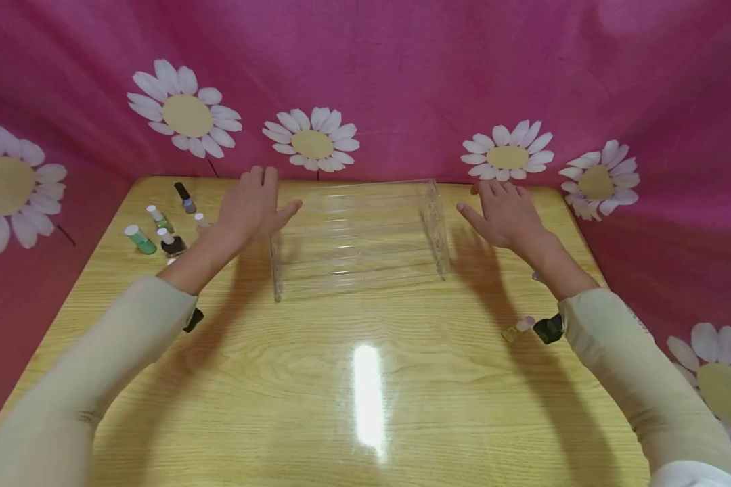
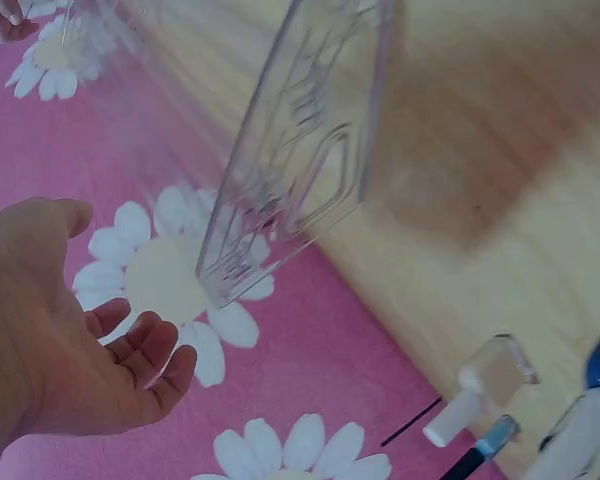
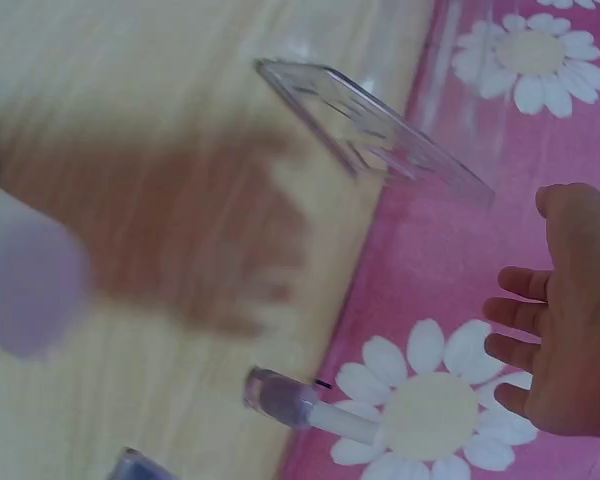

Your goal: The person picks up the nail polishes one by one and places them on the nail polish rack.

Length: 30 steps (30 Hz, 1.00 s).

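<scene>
A clear acrylic tiered rack (image 1: 359,237) stands toward the back of the wooden table. My left hand (image 1: 250,203) hovers by its left end, thumb pointing toward the rack and nothing held. On the other side my right hand (image 1: 505,213) is raised a short way off the rack's right end, also holding nothing. In the left wrist view the rack's side panel (image 2: 300,160) stands apart from the loosely bent fingers (image 2: 150,350). The right wrist view likewise shows a gap between the hand (image 3: 580,330) and the other side panel (image 3: 380,135).
Several nail polish bottles stand at the table's left, among them a green one (image 1: 140,239) and a dark one with a white cap (image 1: 172,242). At the right are a gold-coloured bottle with a pink cap (image 1: 518,329) and a black one (image 1: 548,329). A flowered pink cloth (image 1: 402,88) hangs behind.
</scene>
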### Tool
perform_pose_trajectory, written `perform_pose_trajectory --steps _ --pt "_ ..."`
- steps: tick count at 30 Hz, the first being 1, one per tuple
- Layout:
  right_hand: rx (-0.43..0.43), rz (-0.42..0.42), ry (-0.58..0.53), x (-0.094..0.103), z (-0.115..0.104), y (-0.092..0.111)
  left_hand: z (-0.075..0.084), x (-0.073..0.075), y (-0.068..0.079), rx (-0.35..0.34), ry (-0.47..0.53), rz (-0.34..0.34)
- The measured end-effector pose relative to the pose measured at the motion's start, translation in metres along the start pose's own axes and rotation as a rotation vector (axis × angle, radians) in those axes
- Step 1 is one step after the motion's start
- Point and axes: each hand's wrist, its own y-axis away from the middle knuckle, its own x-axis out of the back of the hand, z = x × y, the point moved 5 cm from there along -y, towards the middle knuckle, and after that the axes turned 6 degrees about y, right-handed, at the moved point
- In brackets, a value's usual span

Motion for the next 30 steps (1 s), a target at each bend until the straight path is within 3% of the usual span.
perform_pose_trajectory --steps 8,17,23,30 --pt "0.043 -0.037 -0.048 -0.023 -0.014 0.018 -0.004 -0.023 0.033 0.083 -0.004 -0.069" --pt "0.104 -0.04 -0.09 -0.047 -0.027 0.032 -0.012 -0.046 0.065 0.108 0.054 -0.067" --pt "0.089 -0.089 -0.105 -0.064 -0.032 0.037 -0.019 -0.057 0.076 0.122 0.065 -0.072" --pt "0.107 -0.073 -0.006 -0.077 -0.042 0.041 -0.019 -0.068 0.083 0.077 0.057 -0.024"
